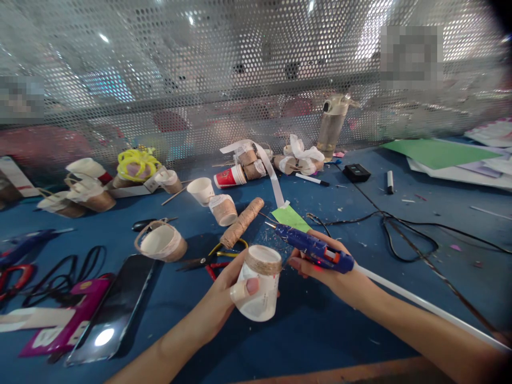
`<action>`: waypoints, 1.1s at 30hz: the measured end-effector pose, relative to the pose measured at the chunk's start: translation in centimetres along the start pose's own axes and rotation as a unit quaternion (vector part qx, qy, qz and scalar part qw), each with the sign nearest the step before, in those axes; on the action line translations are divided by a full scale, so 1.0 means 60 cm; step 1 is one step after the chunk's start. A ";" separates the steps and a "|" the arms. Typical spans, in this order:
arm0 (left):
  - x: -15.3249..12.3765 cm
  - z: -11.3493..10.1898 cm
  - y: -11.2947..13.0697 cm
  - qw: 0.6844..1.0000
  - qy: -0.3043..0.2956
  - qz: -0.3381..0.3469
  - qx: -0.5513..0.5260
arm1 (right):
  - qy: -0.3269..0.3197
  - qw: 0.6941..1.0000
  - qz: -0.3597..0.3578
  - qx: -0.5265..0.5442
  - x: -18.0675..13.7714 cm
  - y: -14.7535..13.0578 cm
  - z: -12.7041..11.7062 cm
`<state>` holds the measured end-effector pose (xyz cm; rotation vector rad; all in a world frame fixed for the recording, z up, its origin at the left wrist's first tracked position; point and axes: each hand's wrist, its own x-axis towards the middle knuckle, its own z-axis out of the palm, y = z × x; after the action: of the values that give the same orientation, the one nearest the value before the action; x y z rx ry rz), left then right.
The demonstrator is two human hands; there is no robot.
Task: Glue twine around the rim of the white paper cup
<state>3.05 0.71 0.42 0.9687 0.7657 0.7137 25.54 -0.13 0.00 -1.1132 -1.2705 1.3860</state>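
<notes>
My left hand [230, 288] is wrapped round a white paper cup [260, 298], its mouth tilted up. A band of brown twine [264, 262] circles the cup just below the rim. In my right hand [320, 266] is a blue glue gun [310, 245] with a small red light glowing and a long white glue stick [424, 301] out of its back. The gun's nozzle points left, above the cup and apart from it. Behind the cup lie a roll of twine [242, 223] and scissors [206, 260] with yellow and red handles.
Twine-wrapped cups [164, 242] stand at the left, near a phone [114, 312] and a second glue gun [28, 245]. A red cup [230, 177] lies farther back. A water bottle [333, 128] stands by the perforated metal screen [256, 69]. Black cable [394, 216] crosses the right side.
</notes>
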 end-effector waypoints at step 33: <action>0.001 0.002 0.004 0.999 0.017 -0.018 0.022 | -0.029 0.988 -0.041 -0.143 -0.006 0.006 -0.011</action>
<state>3.12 0.80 0.65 0.9824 0.8299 0.6873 26.26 -0.38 -0.41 -1.2034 -1.5764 1.2065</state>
